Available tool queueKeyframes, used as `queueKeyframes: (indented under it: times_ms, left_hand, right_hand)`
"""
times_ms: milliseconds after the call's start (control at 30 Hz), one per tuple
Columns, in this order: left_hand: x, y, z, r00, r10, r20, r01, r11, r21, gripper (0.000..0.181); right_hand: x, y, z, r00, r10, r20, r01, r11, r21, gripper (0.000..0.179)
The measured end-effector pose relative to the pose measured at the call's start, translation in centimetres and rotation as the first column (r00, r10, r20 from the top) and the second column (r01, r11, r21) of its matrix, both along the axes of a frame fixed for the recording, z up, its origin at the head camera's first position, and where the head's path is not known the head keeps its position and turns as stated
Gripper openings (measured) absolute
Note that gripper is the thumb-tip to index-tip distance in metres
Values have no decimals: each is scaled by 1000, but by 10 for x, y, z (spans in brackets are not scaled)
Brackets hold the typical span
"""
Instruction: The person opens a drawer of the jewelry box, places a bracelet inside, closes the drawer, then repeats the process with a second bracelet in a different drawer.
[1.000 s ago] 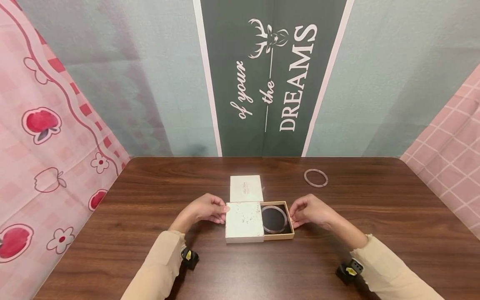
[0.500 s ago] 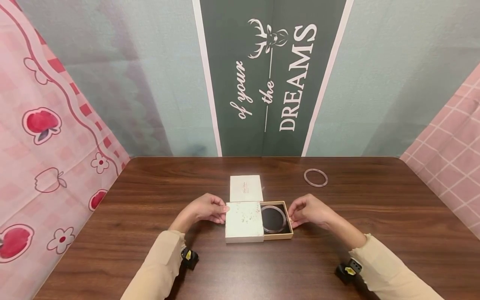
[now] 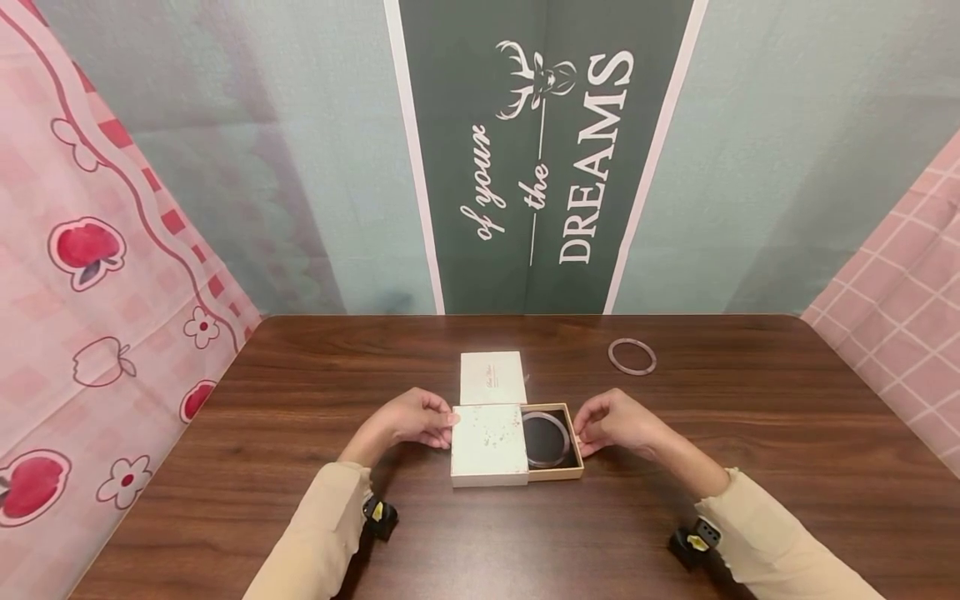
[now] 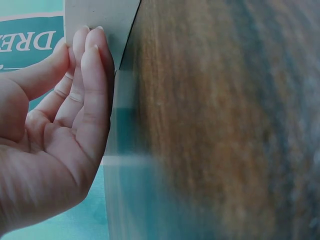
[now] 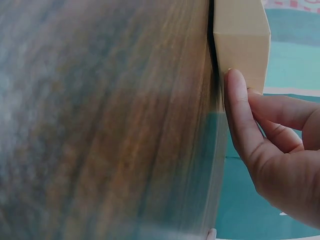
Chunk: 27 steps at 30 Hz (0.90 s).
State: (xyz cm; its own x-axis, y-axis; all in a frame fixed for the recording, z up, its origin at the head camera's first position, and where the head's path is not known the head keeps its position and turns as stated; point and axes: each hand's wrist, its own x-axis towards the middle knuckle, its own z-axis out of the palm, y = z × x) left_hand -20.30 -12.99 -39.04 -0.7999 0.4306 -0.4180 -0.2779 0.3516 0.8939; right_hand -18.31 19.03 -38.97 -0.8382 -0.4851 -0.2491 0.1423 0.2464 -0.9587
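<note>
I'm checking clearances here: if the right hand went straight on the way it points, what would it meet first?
The right hand would first meet the end wall of the tan box drawer; its fingers appear to touch it, though exact contact is unclear.

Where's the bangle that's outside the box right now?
In the head view, the loose bangle lies flat on the table, right of centre near the far edge, beyond the right hand.

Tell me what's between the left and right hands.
The white box cover and its tray, with a bangle inside, lie between the left hand and right hand in the head view.
</note>
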Motion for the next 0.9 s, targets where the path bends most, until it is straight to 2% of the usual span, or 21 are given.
queueKeyframes:
  times_ms: [900]
  left_hand:
    - [0, 0, 0, 1000, -4, -6, 4, 1000, 5, 13]
  right_hand:
    - [0, -5, 0, 1000, 6, -13, -6, 1000, 2, 10]
